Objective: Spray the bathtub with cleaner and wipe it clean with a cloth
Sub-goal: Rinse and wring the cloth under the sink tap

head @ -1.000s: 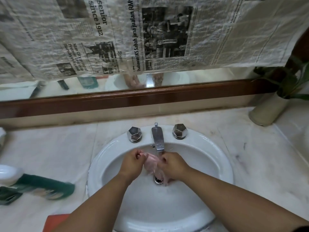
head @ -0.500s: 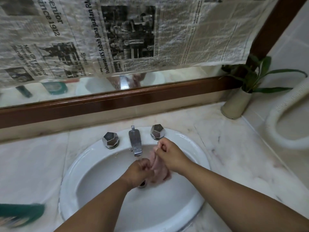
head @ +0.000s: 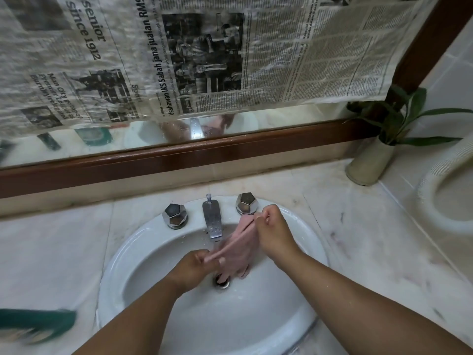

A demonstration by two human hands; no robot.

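Note:
A pink cloth [head: 239, 248] hangs stretched between my two hands over the white sink basin [head: 143, 242], just under the chrome tap [head: 212, 218]. My left hand [head: 197, 267] pinches its lower corner near the drain [head: 222, 280]. My right hand [head: 275, 231] grips the upper edge close to the right tap knob [head: 246, 203]. A green item [head: 35, 325], blurred, lies on the counter at the lower left. No bathtub is in view.
A marble counter [head: 371, 252] surrounds the basin. The left knob [head: 175, 215] sits beside the tap. Newspaper [head: 204, 52] covers the wood-framed mirror [head: 179, 155]. A potted plant [head: 371, 160] stands at the back right, next to a white ribbed hose [head: 430, 180].
My hands have pulled apart: the right rose toward the right knob, the left dropped toward the drain, and the bunched cloth now stretches between them. The view shifted right.

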